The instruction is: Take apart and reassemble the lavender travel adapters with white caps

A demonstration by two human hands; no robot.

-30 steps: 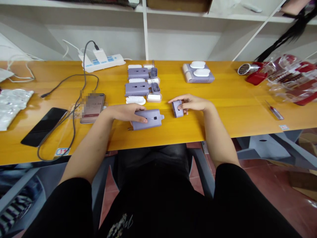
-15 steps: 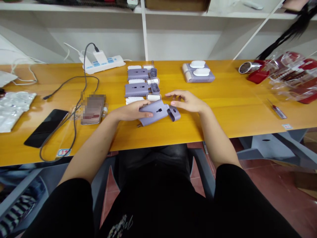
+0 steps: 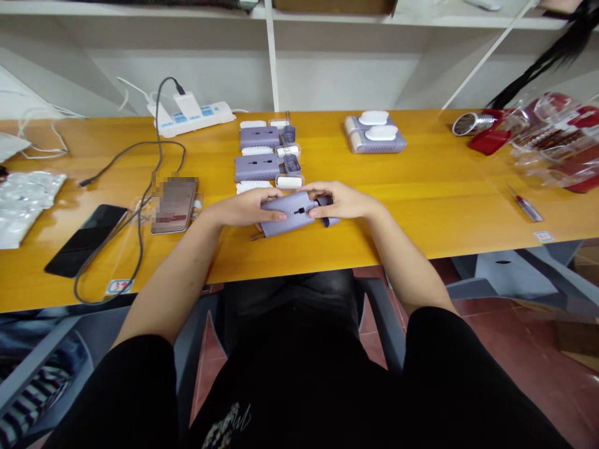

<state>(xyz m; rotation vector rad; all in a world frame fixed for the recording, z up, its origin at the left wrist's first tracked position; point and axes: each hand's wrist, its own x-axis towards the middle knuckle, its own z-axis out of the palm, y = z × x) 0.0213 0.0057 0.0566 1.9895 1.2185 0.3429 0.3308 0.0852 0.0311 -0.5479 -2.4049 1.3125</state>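
A lavender plastic case (image 3: 292, 209) with a black slot mark on its face lies tilted between my hands, near the table's front. My left hand (image 3: 241, 207) is closed around its left end, thumb on top. At the opposite end, my right hand (image 3: 344, 201) grips the case with thumb and fingers. Beneath the right fingers, a smaller lavender piece (image 3: 332, 222) with a dark opening is partly hidden. Just behind stand two similar lavender cases (image 3: 256, 168) with white parts (image 3: 289, 182) and small dark grey trays (image 3: 292, 164) beside them.
On the left are a black phone (image 3: 87, 240), a second phone (image 3: 175, 209), a grey cable (image 3: 140, 224) and a power strip (image 3: 196, 118). Farther right, lavender units with white oval pieces (image 3: 381, 133), a screwdriver (image 3: 528, 207) and red items in clear plastic (image 3: 556, 137) lie on the table.
My right hand has come down and left onto the right end of the case, partly covering the smaller lavender piece. My left hand keeps its hold.
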